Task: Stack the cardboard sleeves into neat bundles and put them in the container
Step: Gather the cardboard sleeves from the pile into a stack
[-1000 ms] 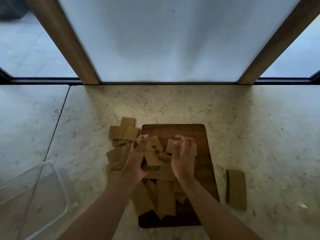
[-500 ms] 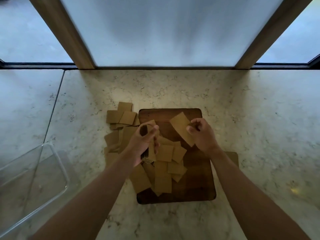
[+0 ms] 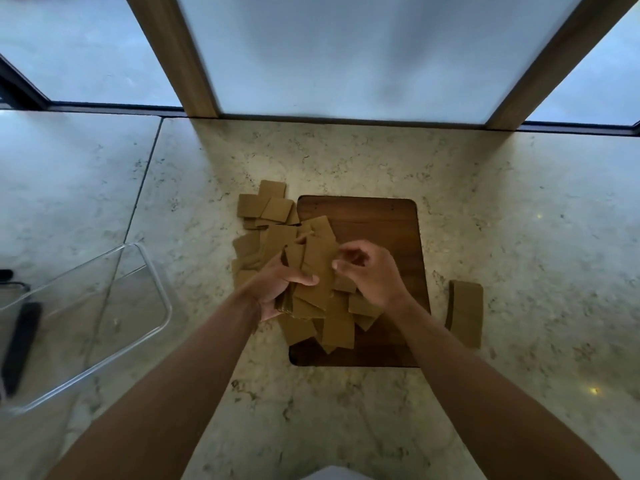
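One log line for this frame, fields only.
left hand: gripping brown cardboard sleeve bundle | right hand: adding to it | clear plastic container: empty

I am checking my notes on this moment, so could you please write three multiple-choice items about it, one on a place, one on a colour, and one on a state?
1. Where is the clear container?
A. left of the wooden board
B. on the board
C. against the window

2. What colour are the cardboard sleeves?
A. white
B. brown
C. blue

3. What is the left hand doing?
A. resting flat and empty
B. gripping a bundle of sleeves
C. lifting the container

Answers: 1 A, it sits on the counter at the left edge; 2 B, all are tan brown; 3 B, its fingers wrap the bundle.
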